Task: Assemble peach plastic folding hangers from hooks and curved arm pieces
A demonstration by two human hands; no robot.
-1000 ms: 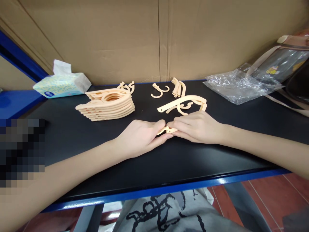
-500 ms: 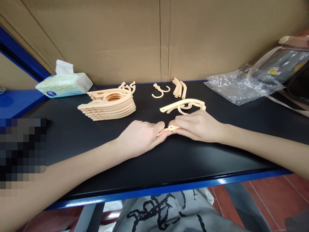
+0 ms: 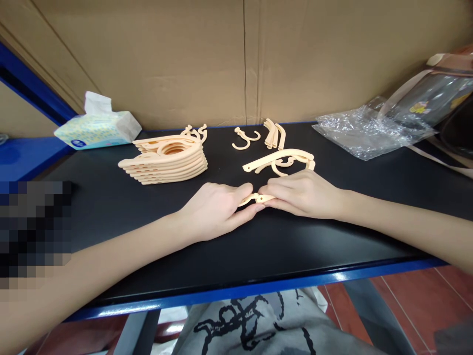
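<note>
My left hand (image 3: 216, 209) pinches a cream plastic hook (image 3: 247, 199) between thumb and fingers; most of it is covered. Closed round a cream hanger arm (image 3: 264, 198) is my right hand (image 3: 305, 195), and the arm's holed end sticks out. Hook and holed end meet between my fingertips, though I cannot tell whether they are joined. Just behind my right hand are a longer cream hanger arm (image 3: 258, 160) and curved pieces (image 3: 279, 168); whether they connect to the held arm is hidden.
Folded cream hangers (image 3: 166, 165) are stacked at left, near a tissue pack (image 3: 98, 129). Loose hooks (image 3: 244, 138) and several short arms (image 3: 272, 134) lie at the back. Clear plastic wrap (image 3: 369, 130) and a transparent bag (image 3: 428, 93) are on the right of the black table (image 3: 236, 261).
The hook and the holed end have shifted slightly between my fingertips, and more of the hook shows. The longer arm behind my right hand has moved a little left.
</note>
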